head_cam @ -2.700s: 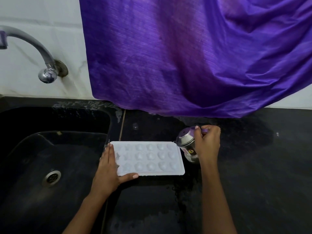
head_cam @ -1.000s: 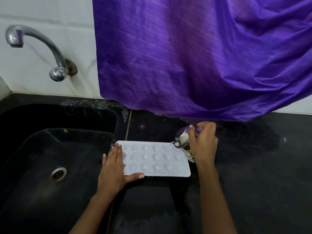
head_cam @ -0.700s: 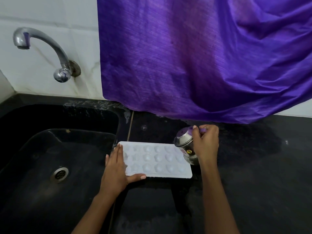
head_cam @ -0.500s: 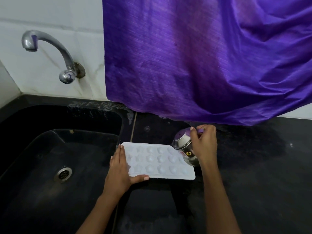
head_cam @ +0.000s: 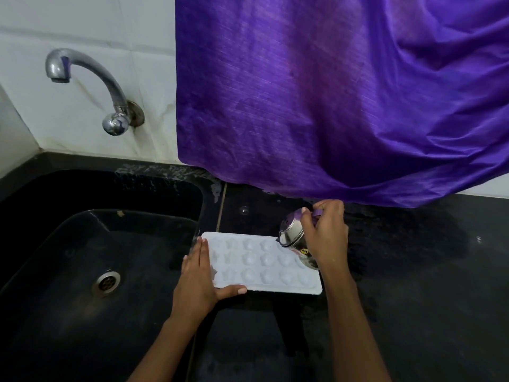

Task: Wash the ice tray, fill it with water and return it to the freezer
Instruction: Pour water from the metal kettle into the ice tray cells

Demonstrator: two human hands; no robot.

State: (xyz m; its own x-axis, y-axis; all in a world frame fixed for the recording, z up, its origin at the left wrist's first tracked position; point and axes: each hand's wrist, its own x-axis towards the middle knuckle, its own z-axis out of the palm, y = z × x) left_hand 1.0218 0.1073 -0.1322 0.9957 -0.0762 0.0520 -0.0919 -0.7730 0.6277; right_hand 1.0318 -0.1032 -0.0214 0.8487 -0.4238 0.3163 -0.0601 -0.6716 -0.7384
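A white ice tray [head_cam: 261,261] with several round and star-shaped cells lies flat on the black counter, just right of the sink. My left hand [head_cam: 199,279] steadies its left end, fingers straight along the edge and thumb under the near rim. My right hand [head_cam: 326,238] grips a small steel jug [head_cam: 292,237] with a purple lid and handle, tilted left over the tray's far right cells. A thin stream of water runs from its spout into the tray.
A black sink [head_cam: 82,257] with a steel drain [head_cam: 106,282] fills the left. A steel tap [head_cam: 91,84] juts from the white tiled wall above it. A purple cloth [head_cam: 330,100] hangs over the counter's [head_cam: 427,285] back edge.
The jug has tipped a little further over the tray's right end. My left hand has kept its place on the tray. The view has shifted, so everything sits further right.
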